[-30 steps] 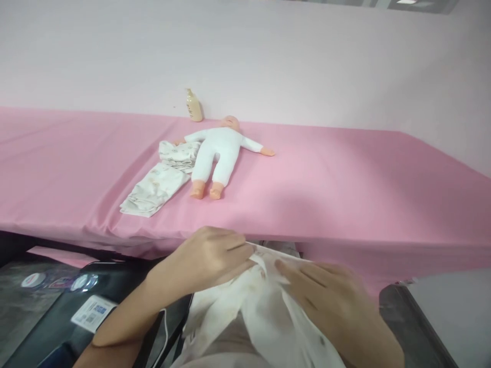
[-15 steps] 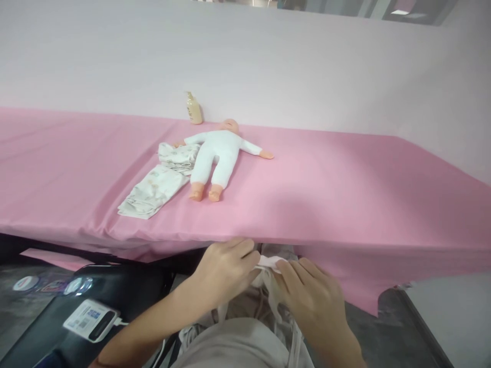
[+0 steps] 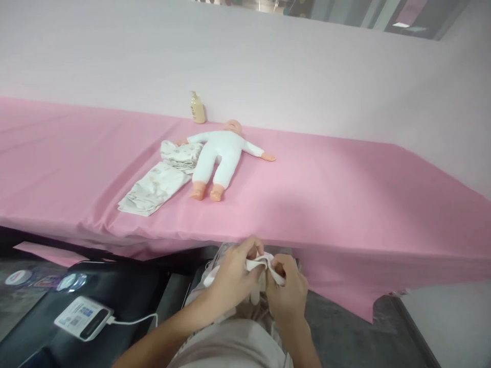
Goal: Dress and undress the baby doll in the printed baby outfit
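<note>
A white cloth (image 3: pixel 256 263) is held pinched by the left hand (image 3: pixel 235 272) and the right hand (image 3: pixel 289 287), beside the pink table (image 3: pixel 330 199) where a doll (image 3: pixel 220 147) is laid.

I hold off-white cloth (image 3: pixel 253 264) before a plain pink tablecloth (image 3: pixel 345 204).
I see a baby doll (image 3: pixel 222 148) in plain white with peach hands and feet, folded cloths (image 3: pixel 155 188) in off-white with a faint beige-grey print, and a pale yellow pump bottle (image 3: pixel 198 111) with dark lettering; my seat-top device (image 3: pixel 79 314) is white with a black panel and bluish code, its cable (image 3: pixel 136 322) white, the seat (image 3: pixel 125 291) black, the floor (image 3: pixel 337 332) grey.
</note>
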The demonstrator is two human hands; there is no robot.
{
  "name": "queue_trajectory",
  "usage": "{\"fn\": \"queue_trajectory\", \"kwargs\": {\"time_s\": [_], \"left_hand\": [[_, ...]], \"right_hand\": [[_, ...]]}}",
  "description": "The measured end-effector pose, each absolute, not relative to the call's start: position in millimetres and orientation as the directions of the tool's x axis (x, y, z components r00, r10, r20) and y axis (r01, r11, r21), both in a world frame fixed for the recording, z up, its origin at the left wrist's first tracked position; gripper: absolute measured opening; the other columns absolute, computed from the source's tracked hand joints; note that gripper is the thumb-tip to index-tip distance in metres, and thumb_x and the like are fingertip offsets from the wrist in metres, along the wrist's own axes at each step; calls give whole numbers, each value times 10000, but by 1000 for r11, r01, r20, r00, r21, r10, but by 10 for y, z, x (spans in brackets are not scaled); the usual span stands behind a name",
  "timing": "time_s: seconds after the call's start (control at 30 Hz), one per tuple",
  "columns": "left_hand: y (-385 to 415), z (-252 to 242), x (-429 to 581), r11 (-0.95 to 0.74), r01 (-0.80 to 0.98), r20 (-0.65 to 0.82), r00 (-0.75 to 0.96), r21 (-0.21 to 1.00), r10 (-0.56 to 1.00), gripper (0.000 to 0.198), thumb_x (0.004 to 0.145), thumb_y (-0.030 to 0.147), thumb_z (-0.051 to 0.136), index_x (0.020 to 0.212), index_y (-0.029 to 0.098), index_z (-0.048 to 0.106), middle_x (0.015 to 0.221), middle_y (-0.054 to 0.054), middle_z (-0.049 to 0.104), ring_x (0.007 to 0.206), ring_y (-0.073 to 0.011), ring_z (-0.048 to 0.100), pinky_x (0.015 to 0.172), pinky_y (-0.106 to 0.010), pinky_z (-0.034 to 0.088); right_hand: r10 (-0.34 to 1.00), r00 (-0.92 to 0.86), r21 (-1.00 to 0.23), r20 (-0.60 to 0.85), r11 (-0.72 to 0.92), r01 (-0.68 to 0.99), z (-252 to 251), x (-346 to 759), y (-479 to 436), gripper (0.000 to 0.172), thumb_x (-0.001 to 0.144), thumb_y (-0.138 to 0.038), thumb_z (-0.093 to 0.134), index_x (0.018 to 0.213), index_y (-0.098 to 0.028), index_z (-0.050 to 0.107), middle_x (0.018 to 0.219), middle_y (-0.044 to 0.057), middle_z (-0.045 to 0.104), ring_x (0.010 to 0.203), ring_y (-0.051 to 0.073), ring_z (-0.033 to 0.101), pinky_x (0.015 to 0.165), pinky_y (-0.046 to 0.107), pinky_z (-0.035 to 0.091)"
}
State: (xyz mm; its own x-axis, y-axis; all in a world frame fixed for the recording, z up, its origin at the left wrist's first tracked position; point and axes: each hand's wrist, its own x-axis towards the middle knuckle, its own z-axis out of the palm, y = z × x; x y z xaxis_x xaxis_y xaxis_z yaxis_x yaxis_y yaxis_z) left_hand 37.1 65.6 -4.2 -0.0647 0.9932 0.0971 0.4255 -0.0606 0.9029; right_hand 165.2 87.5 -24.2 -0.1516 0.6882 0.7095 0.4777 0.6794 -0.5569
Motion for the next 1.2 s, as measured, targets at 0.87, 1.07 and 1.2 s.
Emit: {"fn": "queue_trajectory", "kwargs": {"time_s": [0.87, 1.07, 1.2], "left_hand": [[582, -8, 371, -156, 659, 101, 121, 736, 988, 678, 625, 46, 445, 1254, 243, 602, 995, -20, 743, 814, -198, 705, 715, -285, 518], [614, -61, 302, -173, 696, 123, 121, 697, 985, 469, 666, 63, 477, 1027, 238, 720, 999, -12, 744, 905, -221, 704, 802, -317, 521], [610, -59, 296, -265, 759, 137, 228, 595, 964, 471, 722, 59, 480, 1105, 251, 677, 957, -5, 747, 825, -204, 710, 710, -281, 508]], "right_hand": [[753, -235, -548, 615, 622, 559, -238, 1788, 689, 207, 940, -263, 435, 962, -163, 615, 779, 26, 695, 581, 88, 629, 516, 155, 466], [698, -382, -509, 606, 709, 487, -243, 1900, 705, 216, 943, -316, 492, 973, -172, 650, 724, -11, 694, 530, 71, 622, 482, 145, 455], [593, -365, -314, 718, 744, 590, -272, 1894, 755, 291, 973, -269, 414, 932, -126, 664, 754, 27, 714, 579, 90, 664, 490, 168, 459]]}}
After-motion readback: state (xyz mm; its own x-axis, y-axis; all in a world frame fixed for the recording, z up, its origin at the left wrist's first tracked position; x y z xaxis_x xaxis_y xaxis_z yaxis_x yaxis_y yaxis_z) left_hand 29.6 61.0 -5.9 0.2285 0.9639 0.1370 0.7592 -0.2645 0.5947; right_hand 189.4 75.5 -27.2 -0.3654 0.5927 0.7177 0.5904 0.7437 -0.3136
